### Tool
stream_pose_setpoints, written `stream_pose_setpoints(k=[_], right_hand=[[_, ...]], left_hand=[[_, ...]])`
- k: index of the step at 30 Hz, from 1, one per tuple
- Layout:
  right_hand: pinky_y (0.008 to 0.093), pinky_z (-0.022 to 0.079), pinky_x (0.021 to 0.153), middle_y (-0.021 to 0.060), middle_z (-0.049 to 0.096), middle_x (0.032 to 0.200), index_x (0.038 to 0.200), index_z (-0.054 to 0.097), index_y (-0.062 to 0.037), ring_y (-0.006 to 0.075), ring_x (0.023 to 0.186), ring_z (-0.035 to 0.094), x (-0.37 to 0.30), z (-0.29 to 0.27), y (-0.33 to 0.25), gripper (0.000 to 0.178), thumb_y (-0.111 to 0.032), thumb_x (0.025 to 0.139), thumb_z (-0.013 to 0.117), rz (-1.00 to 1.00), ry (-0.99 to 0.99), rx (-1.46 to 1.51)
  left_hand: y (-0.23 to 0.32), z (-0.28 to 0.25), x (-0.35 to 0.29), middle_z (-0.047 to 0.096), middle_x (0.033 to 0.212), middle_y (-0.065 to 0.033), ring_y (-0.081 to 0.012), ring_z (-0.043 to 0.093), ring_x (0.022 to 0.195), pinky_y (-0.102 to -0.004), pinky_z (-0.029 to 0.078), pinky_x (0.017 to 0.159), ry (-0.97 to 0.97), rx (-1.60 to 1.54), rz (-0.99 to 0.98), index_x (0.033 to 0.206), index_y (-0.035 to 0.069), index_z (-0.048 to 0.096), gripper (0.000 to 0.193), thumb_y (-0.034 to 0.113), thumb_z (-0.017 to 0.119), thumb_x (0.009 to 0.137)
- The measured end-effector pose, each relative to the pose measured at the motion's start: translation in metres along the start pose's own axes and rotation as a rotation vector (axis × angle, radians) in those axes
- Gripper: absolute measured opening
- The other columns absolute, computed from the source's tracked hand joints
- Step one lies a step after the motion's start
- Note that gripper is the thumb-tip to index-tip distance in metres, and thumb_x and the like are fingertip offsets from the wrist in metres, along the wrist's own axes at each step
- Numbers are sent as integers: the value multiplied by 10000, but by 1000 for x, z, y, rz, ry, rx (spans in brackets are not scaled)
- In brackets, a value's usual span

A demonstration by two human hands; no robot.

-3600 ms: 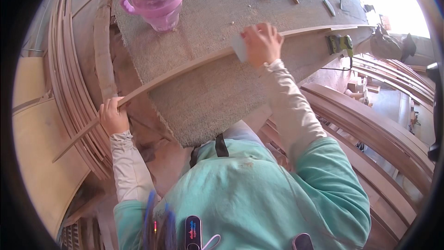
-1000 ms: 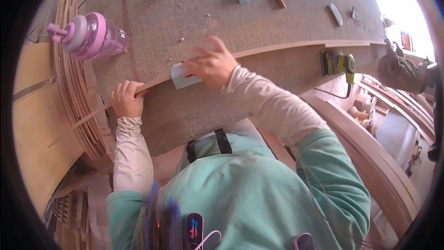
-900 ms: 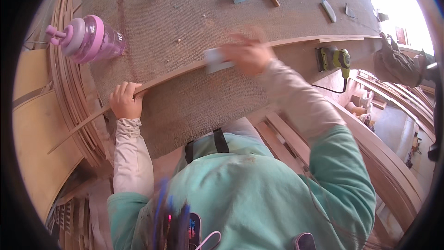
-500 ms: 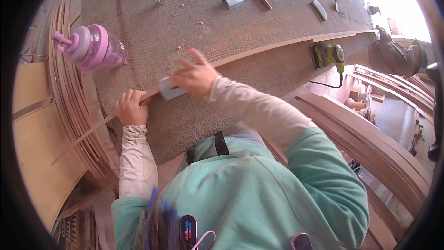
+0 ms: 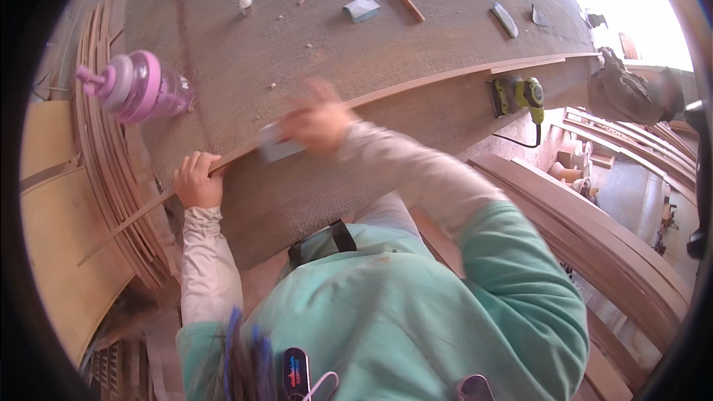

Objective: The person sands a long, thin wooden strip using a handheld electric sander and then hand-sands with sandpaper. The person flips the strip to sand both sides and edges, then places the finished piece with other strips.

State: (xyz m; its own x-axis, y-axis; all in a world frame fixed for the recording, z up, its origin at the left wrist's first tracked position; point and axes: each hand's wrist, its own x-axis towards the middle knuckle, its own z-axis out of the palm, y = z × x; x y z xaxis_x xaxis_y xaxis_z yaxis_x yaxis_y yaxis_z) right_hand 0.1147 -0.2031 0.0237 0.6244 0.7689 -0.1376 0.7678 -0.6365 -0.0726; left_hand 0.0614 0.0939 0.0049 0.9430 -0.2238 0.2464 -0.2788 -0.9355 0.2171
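Note:
A long thin wooden strip [image 5: 427, 78] runs across the table, its left end sticking out past the table edge. My left hand [image 5: 198, 180] is closed around the strip near that edge. To its right, my right hand [image 5: 318, 125], blurred by motion, presses a pale grey piece of sandpaper [image 5: 279, 144] against the strip. Some of its fingers are raised, and the sandpaper sits under the others.
A pink bottle [image 5: 141, 87] stands left on the table [image 5: 245, 67]. Beyond the strip lie a small white squeeze bottle [image 5: 245, 3], folded sandpaper [image 5: 362, 9], and a wooden-handled tool [image 5: 405, 0]. A green power sander [image 5: 520, 96] is at right, near another person's gloved hand [image 5: 616, 89].
My right hand and the sandpaper have moved a little to the right along the strip. My left hand keeps its hold; the whole view has shifted slightly.

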Motion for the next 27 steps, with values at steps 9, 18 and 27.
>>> stream_pose_setpoints(k=[9,18,27], right_hand=[[559,73,1222,-129,581,1396,1301,607,-336,154,1420,402,-140,-2,143,390,-210,932,615,318,-92,-10],[595,129,1202,-98,666,1278,1182,682,-274,170,1367,462,-95,2,101,306,-292,879,649,-53,141,54],[570,159,1191,-106,720,1157,1214,665,-239,181,1288,539,-239,8,259,307,-268,909,640,160,219,-53]], left_hand=[[-1,0,-5,599,825,-55,-300,584,840,-420,448,718,-41,-64,-47,867,118,633,216,257,760,761],[142,42,63,645,860,-21,-268,607,835,-401,480,724,-113,-91,58,912,142,659,196,125,750,739],[153,51,71,628,829,-21,-282,588,802,-412,465,683,-129,-84,52,900,143,660,191,299,729,813]])
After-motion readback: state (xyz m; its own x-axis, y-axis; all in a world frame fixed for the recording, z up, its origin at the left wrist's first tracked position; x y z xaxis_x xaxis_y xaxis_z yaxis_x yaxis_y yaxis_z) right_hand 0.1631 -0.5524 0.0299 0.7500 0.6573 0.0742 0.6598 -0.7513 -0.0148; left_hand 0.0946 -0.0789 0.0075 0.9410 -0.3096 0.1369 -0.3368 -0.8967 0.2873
